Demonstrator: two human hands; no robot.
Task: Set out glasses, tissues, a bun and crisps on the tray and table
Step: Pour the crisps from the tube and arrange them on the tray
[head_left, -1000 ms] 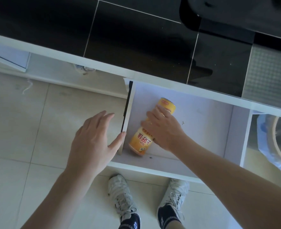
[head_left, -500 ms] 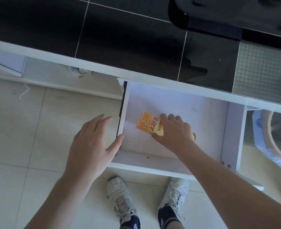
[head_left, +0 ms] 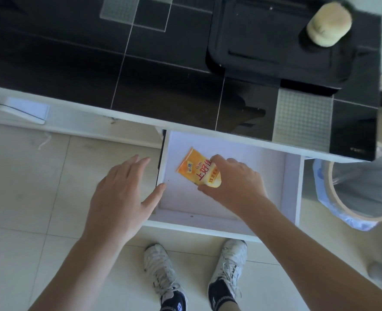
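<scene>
Hands first: the right hand (head_left: 232, 182) has its fingers and thumb curled round the crisps (head_left: 198, 169), an orange-yellow can held over the floor of the open drawer (head_left: 264, 176). The left hand (head_left: 122, 189) is spread flat with straight fingers, its thumb touching the drawer's left wall, holding nothing. Above the drawer runs the black desk (head_left: 95, 63); on it sits a dark tray (head_left: 264, 46), and a bun (head_left: 329, 23) rests on the tray's far right corner. A lined bin (head_left: 365, 187) stands right of the drawer. The step in hand looks like fetching the crisps; next they likely need lifting clear of the drawer and setting down on the desk or tray. The can shows large red Chinese characters and small Latin letters too blurred to read.
</scene>
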